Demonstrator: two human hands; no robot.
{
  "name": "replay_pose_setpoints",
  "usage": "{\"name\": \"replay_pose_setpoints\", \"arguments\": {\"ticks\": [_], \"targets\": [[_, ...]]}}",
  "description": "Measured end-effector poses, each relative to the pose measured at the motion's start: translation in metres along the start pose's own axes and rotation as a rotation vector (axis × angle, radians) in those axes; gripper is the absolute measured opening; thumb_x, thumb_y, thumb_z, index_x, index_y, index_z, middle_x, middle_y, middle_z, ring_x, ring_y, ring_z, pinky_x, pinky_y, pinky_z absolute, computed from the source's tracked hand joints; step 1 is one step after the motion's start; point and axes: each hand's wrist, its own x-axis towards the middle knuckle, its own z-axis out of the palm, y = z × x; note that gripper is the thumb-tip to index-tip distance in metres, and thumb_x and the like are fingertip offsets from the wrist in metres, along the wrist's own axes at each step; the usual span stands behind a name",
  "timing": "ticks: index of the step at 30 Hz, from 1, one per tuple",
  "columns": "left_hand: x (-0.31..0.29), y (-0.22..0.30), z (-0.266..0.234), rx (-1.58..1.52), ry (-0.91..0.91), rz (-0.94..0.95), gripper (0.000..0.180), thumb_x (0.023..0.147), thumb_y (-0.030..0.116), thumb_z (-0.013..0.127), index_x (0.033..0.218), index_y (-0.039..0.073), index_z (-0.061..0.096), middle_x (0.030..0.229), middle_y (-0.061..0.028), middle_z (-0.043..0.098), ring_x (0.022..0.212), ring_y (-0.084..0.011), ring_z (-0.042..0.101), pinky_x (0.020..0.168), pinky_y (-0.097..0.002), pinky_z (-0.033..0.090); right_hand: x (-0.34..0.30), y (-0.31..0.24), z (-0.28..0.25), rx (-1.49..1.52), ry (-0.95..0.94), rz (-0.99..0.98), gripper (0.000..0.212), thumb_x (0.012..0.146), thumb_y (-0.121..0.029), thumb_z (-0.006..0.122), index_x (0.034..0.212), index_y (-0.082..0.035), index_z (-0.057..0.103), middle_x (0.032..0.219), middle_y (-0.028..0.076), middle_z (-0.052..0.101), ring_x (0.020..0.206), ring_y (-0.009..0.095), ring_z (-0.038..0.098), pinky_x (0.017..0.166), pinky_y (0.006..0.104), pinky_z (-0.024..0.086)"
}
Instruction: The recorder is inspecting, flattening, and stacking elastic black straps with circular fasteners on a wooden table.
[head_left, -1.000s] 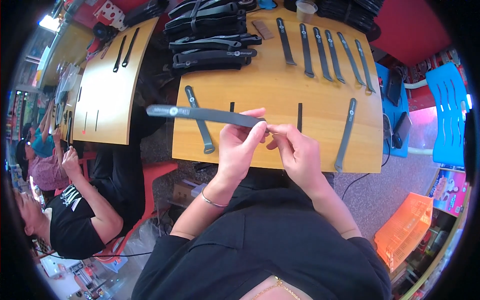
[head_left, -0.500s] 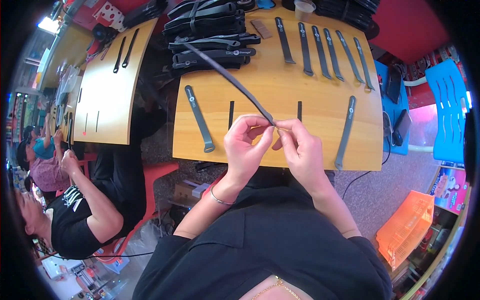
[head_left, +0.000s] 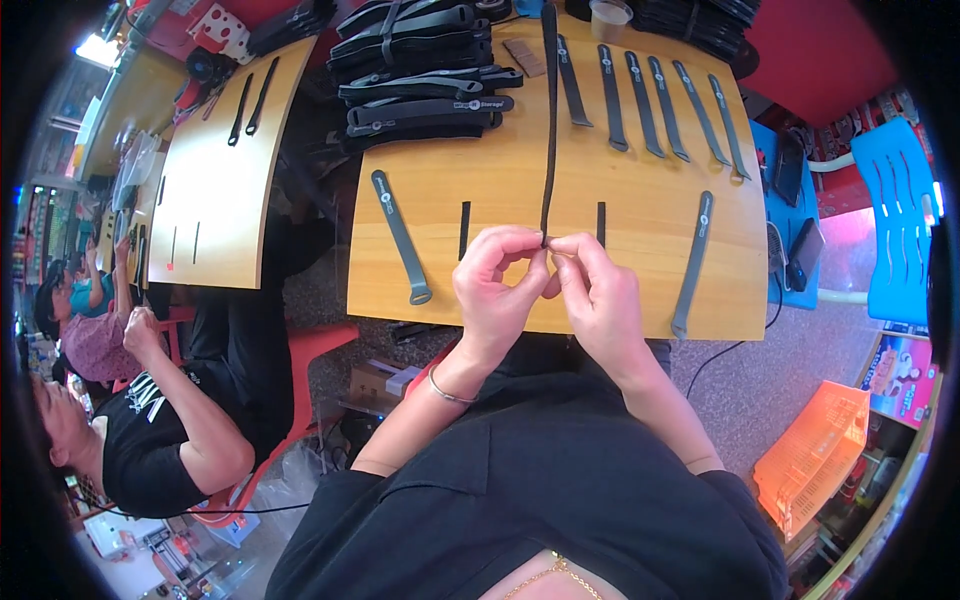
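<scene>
A long dark strap (head_left: pixel 550 130) stands out away from me, seen nearly edge-on, over the wooden table (head_left: pixel 640 285). My left hand (head_left: pixel 497 292) pinches its near end between thumb and fingers. Against it, my right hand (head_left: pixel 603 300) is closed on the same end, fingertips meeting; the exact tip is hidden. One grey strap (head_left: pixel 401 240) with a loop end lies left of my hands, another grey strap (head_left: pixel 693 262) to the right. A short black strip (head_left: pixel 464 230) is on the tabletop beyond my left hand, and a second black strip (head_left: pixel 601 222) beyond my right.
Bundled straps (head_left: pixel 420 80) are piled at the far left; several grey straps (head_left: pixel 640 100) lie in a row at the far right. A cup (head_left: pixel 609 22) stands at the back. Right of the table are a blue chair (head_left: pixel 895 220) and an orange crate (head_left: pixel 812 455). A co-worker (head_left: pixel 165 430) sits left.
The strap's far end has swung from the upper left to point almost straight away from me. Both hands keep their pinch at its near end, nearly in place.
</scene>
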Motion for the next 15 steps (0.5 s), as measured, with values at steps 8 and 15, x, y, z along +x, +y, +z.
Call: {"name": "replay_pose_setpoints", "arguments": {"ticks": [8, 15], "targets": [[0.0017, 0.0025, -0.0017, 0.000, -0.058, -0.024, 0.019, 0.080, -0.014, 0.063, 0.097, -0.006, 0.063, 0.101, -0.0103, 0.061, 0.093, -0.0156, 0.063, 0.083, -0.0255, 0.053, -0.0008, 0.0070, 0.0039, 0.063, 0.021, 0.025, 0.011, 0.093, -0.004, 0.054, 0.104, -0.004, 0.058, 0.067, 0.011, 0.065, 0.061, 0.020, 0.068, 0.053, 0.0295, 0.048], [0.0020, -0.0006, 0.0013, 0.000, -0.048, -0.032, 0.018, 0.080, -0.015, 0.062, 0.095, -0.005, 0.060, 0.099, -0.0093, 0.059, 0.090, -0.0154, 0.064, 0.078, -0.0244, 0.054, -0.0015, 0.0104, 0.0096, 0.084, 0.077, -0.019, 0.011, 0.092, -0.002, 0.055, 0.103, -0.003, 0.058, 0.068, 0.011, 0.066, 0.062, 0.020, 0.068, 0.054, 0.0294, 0.049]]}}
